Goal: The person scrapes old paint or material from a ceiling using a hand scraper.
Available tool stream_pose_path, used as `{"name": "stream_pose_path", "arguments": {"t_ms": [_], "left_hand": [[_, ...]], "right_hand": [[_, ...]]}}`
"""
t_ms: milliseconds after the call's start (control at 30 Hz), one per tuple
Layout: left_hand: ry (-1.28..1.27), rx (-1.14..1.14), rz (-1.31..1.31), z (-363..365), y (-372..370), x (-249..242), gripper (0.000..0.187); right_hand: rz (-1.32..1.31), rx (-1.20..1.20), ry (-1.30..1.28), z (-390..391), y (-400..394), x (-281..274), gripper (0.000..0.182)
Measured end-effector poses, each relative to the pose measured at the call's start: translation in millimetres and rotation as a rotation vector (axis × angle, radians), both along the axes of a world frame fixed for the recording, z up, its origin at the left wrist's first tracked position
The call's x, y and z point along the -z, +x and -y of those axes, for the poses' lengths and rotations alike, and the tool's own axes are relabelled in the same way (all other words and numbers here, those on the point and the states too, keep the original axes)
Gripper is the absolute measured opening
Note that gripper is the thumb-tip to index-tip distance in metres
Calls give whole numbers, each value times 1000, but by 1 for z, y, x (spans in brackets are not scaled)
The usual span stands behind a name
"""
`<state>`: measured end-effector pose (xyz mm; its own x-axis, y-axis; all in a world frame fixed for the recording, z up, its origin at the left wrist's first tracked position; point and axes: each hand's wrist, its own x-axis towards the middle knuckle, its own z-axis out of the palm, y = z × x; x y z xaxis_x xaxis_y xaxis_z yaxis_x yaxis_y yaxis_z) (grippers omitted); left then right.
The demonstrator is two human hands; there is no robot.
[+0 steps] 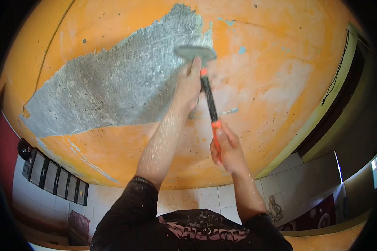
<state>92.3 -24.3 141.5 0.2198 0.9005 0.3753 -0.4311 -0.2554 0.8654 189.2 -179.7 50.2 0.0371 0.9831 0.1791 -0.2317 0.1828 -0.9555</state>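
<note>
My right hand (226,146) is wrapped round the orange lower grip of a long-handled scraper (210,98). The shaft is black, and its wide grey head lies against the wall, slightly blurred. Close under that head, my left hand (189,85) grips the tool, with the thumb pointing up onto the head and the other fingers mostly hidden. The head sits at the right border of a bare grey patch (113,88), where orange paint (264,79) meets exposed plaster. Pale flecks cover my left forearm.
A cable (50,50) hangs down the wall at the left. Below it are a black framed rack-like object (54,173) and white tiles (205,196). Dark wires (337,79) run beside an opening at the right. A dark red patterned cloth (314,215) is at the lower right.
</note>
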Motion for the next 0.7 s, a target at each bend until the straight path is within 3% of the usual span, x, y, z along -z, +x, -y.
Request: {"name": "stream_pose_path", "arguments": {"t_ms": [100,267,333,533,700], "left_hand": [[16,14,27,-1,4,-7,46],[170,24,1,-18,15,-75,48],[148,41,19,-17,14,-68,49],[5,-37,-4,-5,-4,8,49],[41,-55,-30,-10,3,-16,47]], "right_hand": [[13,-16,-20,2,1,5,48],[32,-3,83,-18,17,-61,47],[47,-5,97,-18,18,-62,47],[55,-78,8,5,11,7,54],[267,408,283,-16,2,23,45]]}}
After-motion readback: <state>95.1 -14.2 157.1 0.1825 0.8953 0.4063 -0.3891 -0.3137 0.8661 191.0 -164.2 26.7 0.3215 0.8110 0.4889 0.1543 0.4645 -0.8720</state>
